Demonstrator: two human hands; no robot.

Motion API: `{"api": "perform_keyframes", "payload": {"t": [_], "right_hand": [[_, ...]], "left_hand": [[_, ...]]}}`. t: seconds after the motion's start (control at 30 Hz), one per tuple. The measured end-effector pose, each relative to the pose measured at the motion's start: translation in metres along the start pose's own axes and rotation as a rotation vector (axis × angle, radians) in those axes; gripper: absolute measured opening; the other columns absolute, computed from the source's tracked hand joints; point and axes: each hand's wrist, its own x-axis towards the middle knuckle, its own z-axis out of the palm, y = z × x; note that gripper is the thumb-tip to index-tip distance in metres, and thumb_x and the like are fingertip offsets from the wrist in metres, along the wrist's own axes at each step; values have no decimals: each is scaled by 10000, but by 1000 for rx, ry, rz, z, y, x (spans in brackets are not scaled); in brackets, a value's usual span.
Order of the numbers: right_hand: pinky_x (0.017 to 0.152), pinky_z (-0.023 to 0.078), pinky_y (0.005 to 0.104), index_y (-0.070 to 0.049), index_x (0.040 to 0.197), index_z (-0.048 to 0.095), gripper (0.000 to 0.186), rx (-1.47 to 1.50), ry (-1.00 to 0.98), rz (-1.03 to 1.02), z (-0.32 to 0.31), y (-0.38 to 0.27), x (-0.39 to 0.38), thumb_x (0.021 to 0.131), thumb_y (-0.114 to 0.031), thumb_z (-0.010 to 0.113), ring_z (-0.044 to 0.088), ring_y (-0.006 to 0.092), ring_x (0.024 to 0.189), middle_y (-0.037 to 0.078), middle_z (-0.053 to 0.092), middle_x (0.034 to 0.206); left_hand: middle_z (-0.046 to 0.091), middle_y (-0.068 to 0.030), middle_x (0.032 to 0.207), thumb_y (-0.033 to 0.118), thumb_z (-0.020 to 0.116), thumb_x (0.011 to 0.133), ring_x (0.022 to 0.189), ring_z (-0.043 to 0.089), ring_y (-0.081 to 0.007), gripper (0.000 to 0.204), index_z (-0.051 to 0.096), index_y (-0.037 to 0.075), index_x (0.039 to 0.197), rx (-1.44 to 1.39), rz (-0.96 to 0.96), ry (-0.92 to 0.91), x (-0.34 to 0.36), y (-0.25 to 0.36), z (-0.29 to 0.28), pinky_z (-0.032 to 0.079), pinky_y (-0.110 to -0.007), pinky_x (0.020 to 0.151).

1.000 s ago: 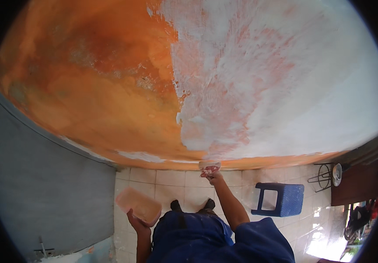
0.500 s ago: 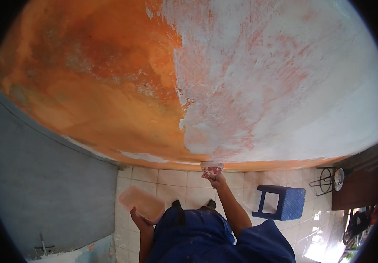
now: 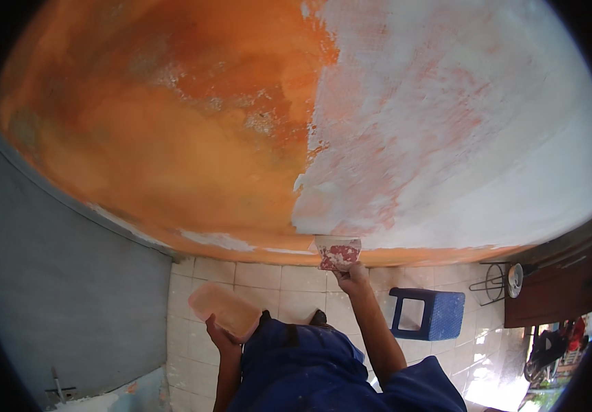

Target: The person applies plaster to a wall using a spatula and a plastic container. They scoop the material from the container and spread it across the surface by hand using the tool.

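My right hand [image 3: 353,277] is closed around a putty knife [image 3: 340,254] with a wide, reddish, white-smeared blade. The blade's edge rests against the lower part of the wall, near the border between bare orange paint [image 3: 193,158] and the whitish filler coat [image 3: 447,165]. Reddish patches show through that coat. At lower left, my left hand [image 3: 222,336] grips the side of a pale pink plastic tub [image 3: 226,310], with the thumb over its rim. What lies inside the tub is hard to make out.
A blue plastic stool [image 3: 440,314] stands on the tiled floor [image 3: 268,278] to my right. Beyond it are a round wire stand [image 3: 493,283] and a dark reddish-brown panel [image 3: 553,288]. A grey wall [image 3: 83,281] closes off the left side.
My right hand has raised the putty knife a little up the wall, and more of its blade shows. The whole view has shifted slightly; the left hand still holds the tub.
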Motion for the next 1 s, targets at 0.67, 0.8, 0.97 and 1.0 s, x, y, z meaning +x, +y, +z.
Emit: {"api": "perform_keyframes", "payload": {"t": [0.67,0.8,0.97,1.0], "right_hand": [[789,524,312,57,1054,552,258,50,-17,-400,89,-38,-160,801,87,514,629,226,895,136,630,1003],[744,521,297,57,1042,554,204,160,-86,-555,98,-58,-179,848,12,509,631,202,867,135,641,919],[772,504,304,45,1067,563,178,5,-92,-1024,107,-100,-189,905,-6,512,615,186,878,119,627,987],[778,502,311,45,1078,563,180,-44,-50,-1120,114,-105,-191,912,-9,518,615,189,895,119,627,1004]], "left_hand": [[472,-129,1273,463,509,847,1165,500,-311,658,345,97,1369,66,30,-58,1,9,7,438,-454,947],[483,-125,1257,475,505,850,1156,509,-300,655,349,100,1364,62,30,-86,-1,9,20,450,-446,934],[470,-151,1309,373,519,824,1189,491,-336,665,333,58,1379,32,31,-151,-13,9,44,416,-463,979],[469,-149,1309,377,519,823,1191,489,-334,666,334,58,1378,41,41,-164,-16,11,49,414,-461,980]]}}
